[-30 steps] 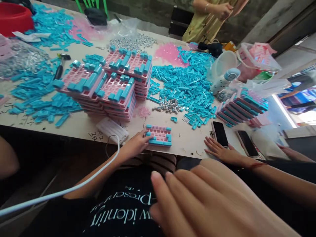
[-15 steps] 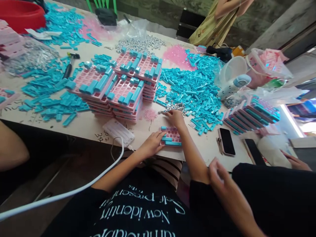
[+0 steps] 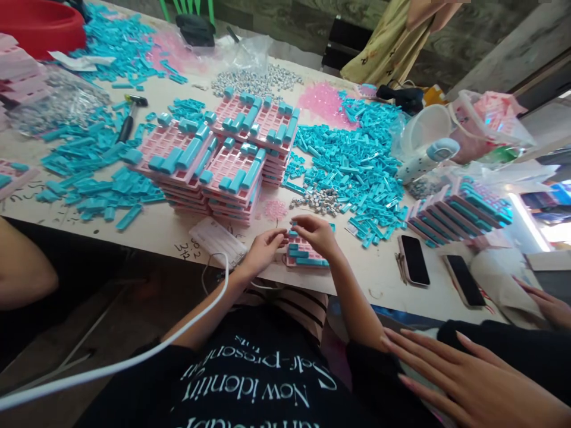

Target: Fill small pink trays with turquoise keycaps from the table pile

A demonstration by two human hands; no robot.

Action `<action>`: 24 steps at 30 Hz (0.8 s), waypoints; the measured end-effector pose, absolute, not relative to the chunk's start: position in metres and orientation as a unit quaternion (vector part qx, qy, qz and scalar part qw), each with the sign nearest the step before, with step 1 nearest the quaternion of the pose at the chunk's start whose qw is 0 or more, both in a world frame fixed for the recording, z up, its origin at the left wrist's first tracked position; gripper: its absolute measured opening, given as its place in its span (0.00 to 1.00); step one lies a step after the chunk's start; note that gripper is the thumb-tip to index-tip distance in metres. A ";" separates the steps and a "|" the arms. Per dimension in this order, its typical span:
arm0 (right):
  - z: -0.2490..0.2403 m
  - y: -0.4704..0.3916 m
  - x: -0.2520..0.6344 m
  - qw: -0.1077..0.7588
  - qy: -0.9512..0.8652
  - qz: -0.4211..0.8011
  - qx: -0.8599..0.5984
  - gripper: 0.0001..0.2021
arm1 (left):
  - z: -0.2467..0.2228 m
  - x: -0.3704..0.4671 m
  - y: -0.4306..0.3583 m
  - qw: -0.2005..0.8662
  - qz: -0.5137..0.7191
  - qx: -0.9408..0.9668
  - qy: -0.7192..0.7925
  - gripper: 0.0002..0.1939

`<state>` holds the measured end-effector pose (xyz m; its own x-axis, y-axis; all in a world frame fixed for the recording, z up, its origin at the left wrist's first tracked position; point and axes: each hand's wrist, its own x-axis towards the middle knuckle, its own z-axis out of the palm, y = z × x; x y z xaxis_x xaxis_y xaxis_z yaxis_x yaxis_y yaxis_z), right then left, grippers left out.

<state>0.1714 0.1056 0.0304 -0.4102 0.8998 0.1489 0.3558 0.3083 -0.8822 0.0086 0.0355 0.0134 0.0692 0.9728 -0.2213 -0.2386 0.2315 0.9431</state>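
Note:
A small pink grid frame (image 3: 307,254) with blue key-like pieces in it lies flat near the table's front edge. My right hand (image 3: 317,235) is over its back edge, fingers curled and pinched. At the frame's left side my left hand (image 3: 264,248) has its fingertips pressed together, close to the right fingertips and off the frame. Whatever is between the fingers of either hand is too small to make out. Just behind are a little pile of grey-white small parts (image 3: 323,201) and a patch of tiny clear pink pieces (image 3: 274,209).
Stacked pink frames (image 3: 173,151) stand behind my left hand, beside a white power bank (image 3: 216,238) with a cable. Loose blue pieces (image 3: 357,160) spread at the right, near a phone (image 3: 414,260). A co-worker's hand (image 3: 473,374) reaches in at lower right.
My right hand has come back from the grey-white parts to the pink frame. My left hand has let go of the frame and pinched its fingers. The co-worker's hand has spread out flat.

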 end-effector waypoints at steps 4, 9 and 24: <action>0.029 0.082 0.171 0.362 -0.786 0.306 -0.398 0.09 | 0.019 0.016 0.046 0.723 0.509 0.239 0.401 0.17; 0.027 0.073 0.170 0.407 -0.774 0.253 -0.414 0.09 | 0.024 0.019 0.045 0.742 0.512 0.198 0.386 0.16; 0.025 0.043 0.180 0.455 -0.749 0.227 -0.425 0.07 | 0.026 0.016 0.030 0.657 0.420 0.412 0.471 0.16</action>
